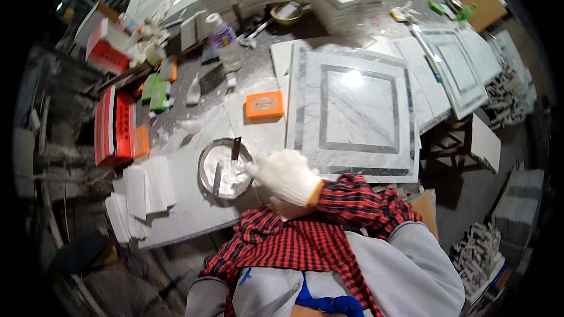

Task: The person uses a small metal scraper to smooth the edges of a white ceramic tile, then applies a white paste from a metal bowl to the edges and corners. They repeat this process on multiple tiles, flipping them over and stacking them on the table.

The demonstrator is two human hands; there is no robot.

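Note:
My right hand (285, 177), in a white knit glove with a yellow cuff edge, reaches leftward to the rim of a round metal bowl (202, 183). Its fingers look drawn together and slightly blurred; what they hold, if anything, is hidden. My left hand (289, 209), also white-gloved, shows only as a small patch below the right wrist, its fingers out of sight. White paste (226, 167) fills the bowl. Two flat scraper blades, a dark one (236, 148) and a grey one (217, 181), stand in it. Just beyond my right hand lies a square marble panel (364, 111) with grey inlaid borders.
An orange box (264, 105) lies beyond the bowl. White tile strips (147, 188) overlap at the table's left edge. A red carton (114, 126), green boxes (155, 91) and a purple-labelled bottle (221, 32) stand farther back. Tile stacks (335, 6) line the far side; another framed panel (455, 67) lies right.

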